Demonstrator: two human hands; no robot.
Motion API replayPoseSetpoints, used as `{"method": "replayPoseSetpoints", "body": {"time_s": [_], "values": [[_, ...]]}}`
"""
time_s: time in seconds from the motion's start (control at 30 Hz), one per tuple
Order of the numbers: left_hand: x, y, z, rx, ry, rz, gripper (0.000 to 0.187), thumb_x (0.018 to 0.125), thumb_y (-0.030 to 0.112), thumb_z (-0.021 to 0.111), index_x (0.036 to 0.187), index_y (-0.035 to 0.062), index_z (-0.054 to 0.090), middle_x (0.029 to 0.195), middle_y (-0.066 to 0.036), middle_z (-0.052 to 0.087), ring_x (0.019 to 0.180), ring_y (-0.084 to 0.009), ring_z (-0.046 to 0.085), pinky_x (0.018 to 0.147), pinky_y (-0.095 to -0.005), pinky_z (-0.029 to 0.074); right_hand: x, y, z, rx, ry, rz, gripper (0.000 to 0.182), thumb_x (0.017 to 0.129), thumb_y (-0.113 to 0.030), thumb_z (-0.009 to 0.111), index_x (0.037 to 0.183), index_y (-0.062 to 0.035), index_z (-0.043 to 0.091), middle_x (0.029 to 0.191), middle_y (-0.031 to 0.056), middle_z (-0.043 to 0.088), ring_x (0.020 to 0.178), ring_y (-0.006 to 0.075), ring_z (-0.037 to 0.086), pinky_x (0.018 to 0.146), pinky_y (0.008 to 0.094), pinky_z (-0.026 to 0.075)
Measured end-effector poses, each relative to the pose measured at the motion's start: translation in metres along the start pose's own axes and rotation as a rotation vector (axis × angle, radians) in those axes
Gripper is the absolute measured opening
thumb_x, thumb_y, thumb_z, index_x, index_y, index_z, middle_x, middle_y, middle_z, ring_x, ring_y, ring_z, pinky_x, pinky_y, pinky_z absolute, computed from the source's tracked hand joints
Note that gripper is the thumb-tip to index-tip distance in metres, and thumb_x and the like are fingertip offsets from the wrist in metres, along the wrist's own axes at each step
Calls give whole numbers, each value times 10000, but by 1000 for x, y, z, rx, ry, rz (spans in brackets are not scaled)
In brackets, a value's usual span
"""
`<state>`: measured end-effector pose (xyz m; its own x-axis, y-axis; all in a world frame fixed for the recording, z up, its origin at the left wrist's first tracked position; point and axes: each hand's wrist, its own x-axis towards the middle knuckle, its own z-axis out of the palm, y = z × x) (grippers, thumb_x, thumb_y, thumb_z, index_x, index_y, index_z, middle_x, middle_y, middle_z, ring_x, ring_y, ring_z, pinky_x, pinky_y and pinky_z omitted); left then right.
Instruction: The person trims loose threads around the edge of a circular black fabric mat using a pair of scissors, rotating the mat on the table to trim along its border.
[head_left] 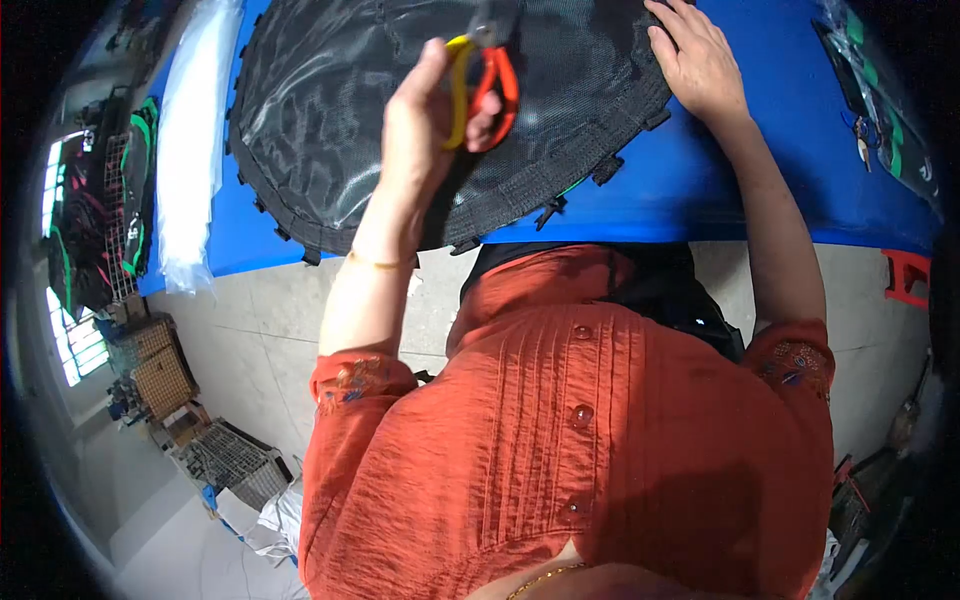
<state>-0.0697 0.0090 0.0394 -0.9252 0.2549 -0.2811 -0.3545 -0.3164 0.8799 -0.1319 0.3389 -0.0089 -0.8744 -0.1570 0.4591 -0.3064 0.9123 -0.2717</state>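
Note:
My left hand [425, 115] is closed around a pair of scissors [507, 95] with one yellow and one red handle. The scissors are raised over a round black mesh mat [330, 90], their dark blades pointing away from me and blurred. A thick webbing band [550, 178] edges the mat, with short tabs sticking out along it. On the mat's right edge lies my right hand [700, 70], palm down with fingers stretched out. The far side of the mat is cut off by the frame.
The mat rests on a blue table [790, 160]. Clear plastic sheeting [190, 140] hangs over the table's left end. At the right are a small metal tool [864, 140] and a green-and-black package [885, 100]. Crates [155, 365] stand on the floor at left, a red stool [907, 277] at right.

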Motion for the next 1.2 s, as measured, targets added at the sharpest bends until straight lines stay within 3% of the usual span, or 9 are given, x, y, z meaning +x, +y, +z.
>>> {"method": "replayPoseSetpoints", "body": {"time_s": [0.13,0.27,0.43,0.6,0.7,0.93,1.0,1.2], "values": [[18,-6,33,126,-66,-27,582,1110,604,420,1297,74,569,848,-143,676,624,-187,549,607,-339,437,-1,-3,-2,6,-14,26,427,1048,-274,591,1407,-52,653,1507,248,590,1422,443,520,1212,519,384],[-15,-2,16,73,-140,-175,632,1088,644,442,1334,76,572,847,-148,687,548,-179,536,525,-290,406,-1,-1,-2,3,-10,24,424,1048,-272,591,1403,-51,655,1504,245,593,1420,441,523,1211,521,385],[-52,4,-10,6,17,-194,655,1097,625,453,1288,19,615,795,-140,694,500,-165,545,469,-271,427,-2,1,0,0,13,-9,418,1035,-263,604,1382,-37,665,1478,248,611,1399,444,540,1203,522,394],[-14,-4,18,22,-126,-200,592,1102,571,499,1277,18,615,782,-133,689,474,-164,515,473,-266,419,0,0,0,-6,22,-25,412,1029,-254,610,1371,-32,670,1462,252,619,1386,442,549,1199,518,402],[16,-10,43,73,-261,-131,588,1116,584,432,1299,42,570,838,-139,686,498,-162,502,509,-263,420,0,-1,-1,-6,8,-3,409,1029,-252,609,1369,-33,671,1467,251,616,1390,439,547,1201,515,401],[-12,-2,4,39,-126,-259,629,1086,621,464,1350,68,606,822,-190,706,471,-200,514,448,-288,383,-3,2,1,15,39,-17,399,1025,-247,619,1361,-40,676,1460,253,620,1380,446,552,1194,518,408],[-33,4,-9,-17,-86,-263,633,1100,604,458,1284,18,614,765,-156,701,464,-183,523,465,-284,411,-3,2,3,38,51,-31,396,1024,-245,621,1360,-44,676,1457,253,622,1375,449,554,1192,518,410],[-18,-2,9,-25,-113,-237,600,1112,575,460,1264,16,614,769,-151,701,460,-175,507,463,-287,409,1,4,7,-11,59,-44,392,1026,-248,618,1359,-50,677,1456,248,624,1378,444,555,1193,516,412]]}}
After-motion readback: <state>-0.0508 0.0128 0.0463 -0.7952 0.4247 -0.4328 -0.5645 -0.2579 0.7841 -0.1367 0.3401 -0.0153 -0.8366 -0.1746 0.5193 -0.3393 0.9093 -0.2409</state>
